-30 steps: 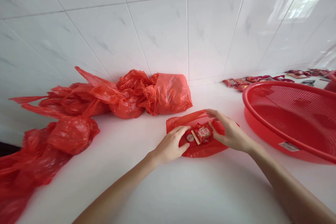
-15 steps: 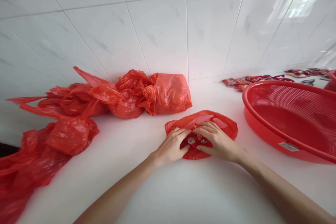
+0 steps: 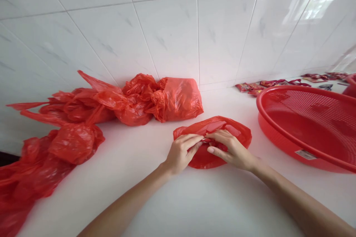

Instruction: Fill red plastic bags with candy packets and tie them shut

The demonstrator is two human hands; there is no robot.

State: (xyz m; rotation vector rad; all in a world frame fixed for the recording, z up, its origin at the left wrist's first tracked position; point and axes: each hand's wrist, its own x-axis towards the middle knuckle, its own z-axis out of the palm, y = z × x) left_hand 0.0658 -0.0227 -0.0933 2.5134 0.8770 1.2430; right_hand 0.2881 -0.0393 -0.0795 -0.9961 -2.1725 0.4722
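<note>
A red plastic bag [image 3: 205,161] lies open on the white tabletop [image 3: 155,200], at the middle of the work area, its long axis running roughly left to right. Inside it, a small red packet [image 3: 207,140] shows only in part, set between the two sets of fingertips; its own long axis cannot be determined. The packet lies to the right of the left hand [image 3: 180,152] and to the left of the right hand [image 3: 233,150], with neither clearly the nearer. The left thumb and fingers are drawn almost together at the packet's left side; whether they pinch it cannot be confirmed. The right fingers curl over the packet, with the thumb standing apart on the near side; their hold likewise cannot be confirmed. The bag's far edge rises beyond both hands. Far left of it, near the tiled wall [image 3: 167,26], sits a filled red bag [image 3: 185,100], with knotted red bags [image 3: 73,142] continuing left and toward the near side. On the right stands a red perforated basket [image 3: 274,142] bearing a pale label [image 3: 306,154], apart from the open bag. Beyond the basket, flat red packets [image 3: 246,87] lie along the wall.
</note>
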